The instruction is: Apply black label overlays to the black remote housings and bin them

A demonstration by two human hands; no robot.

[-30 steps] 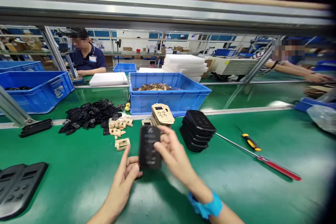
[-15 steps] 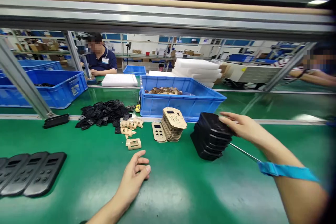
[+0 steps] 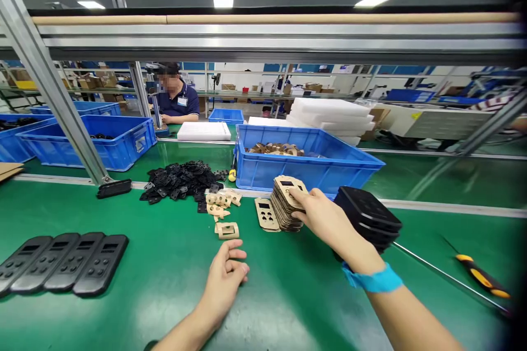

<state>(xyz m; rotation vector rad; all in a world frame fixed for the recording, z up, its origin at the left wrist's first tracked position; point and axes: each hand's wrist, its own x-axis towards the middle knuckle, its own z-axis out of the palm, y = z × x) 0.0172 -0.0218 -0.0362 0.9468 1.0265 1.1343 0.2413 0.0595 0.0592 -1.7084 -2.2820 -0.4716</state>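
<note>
My right hand (image 3: 323, 216), with a blue band at the wrist, reaches over the stack of tan die-cut sheets (image 3: 284, 214); its fingertips touch the top sheet. Beside it on the right stands a stack of black housings (image 3: 368, 214), partly behind my right wrist. My left hand (image 3: 227, 274) hovers over the green table with its fingers loosely curled and apart, holding nothing. Just beyond it lie several curved tan pieces (image 3: 227, 230) and a pile of small black parts (image 3: 181, 180). At the left, several black panels with buttons (image 3: 101, 266) lie in an overlapping row.
A blue bin (image 3: 304, 167) with tan pieces stands behind the stacks. Another blue bin (image 3: 123, 151) is at the left, behind a slanted metal post (image 3: 61, 82). A screwdriver (image 3: 481, 275) and a thin rod (image 3: 448, 274) lie at the right. A person (image 3: 177, 101) sits across the table.
My right hand has moved left from the black housings to the tan stack. The view has shifted right, bringing the screwdriver into sight. My left hand keeps its pose.
</note>
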